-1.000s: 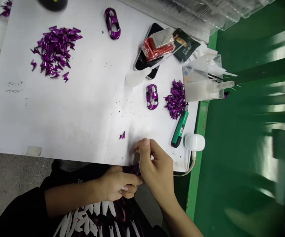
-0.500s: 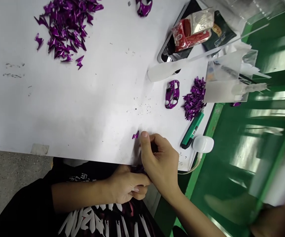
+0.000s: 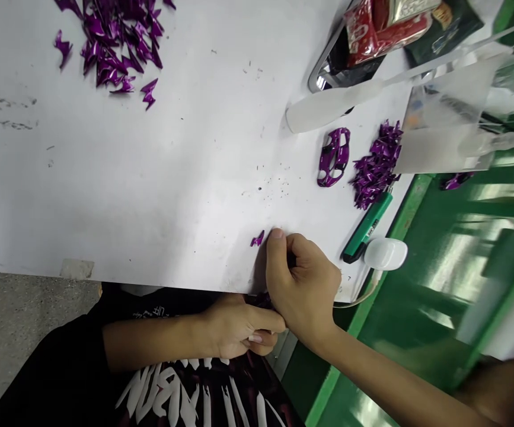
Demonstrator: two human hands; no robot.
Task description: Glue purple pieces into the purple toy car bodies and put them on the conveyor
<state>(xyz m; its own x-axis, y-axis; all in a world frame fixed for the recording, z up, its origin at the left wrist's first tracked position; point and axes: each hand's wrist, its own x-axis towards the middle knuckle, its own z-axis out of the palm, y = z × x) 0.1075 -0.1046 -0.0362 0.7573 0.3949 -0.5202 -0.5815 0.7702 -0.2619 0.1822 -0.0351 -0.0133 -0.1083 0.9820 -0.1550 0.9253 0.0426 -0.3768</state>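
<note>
Shiny purple piece (image 3: pixel 260 300) sits clamped between the left hand (image 3: pixel 239 326) and right hand (image 3: pixel 303 284), held together.

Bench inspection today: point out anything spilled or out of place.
A lone shiny purple zigzag foil piece lies on the white sheet beside the right hand, apart from the heaped pieces; dark specks lie nearby.

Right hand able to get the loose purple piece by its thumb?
Probably yes: the right hand sits just beside the small glossy purple piece, and nothing appears to lie between them on the white board.
</note>
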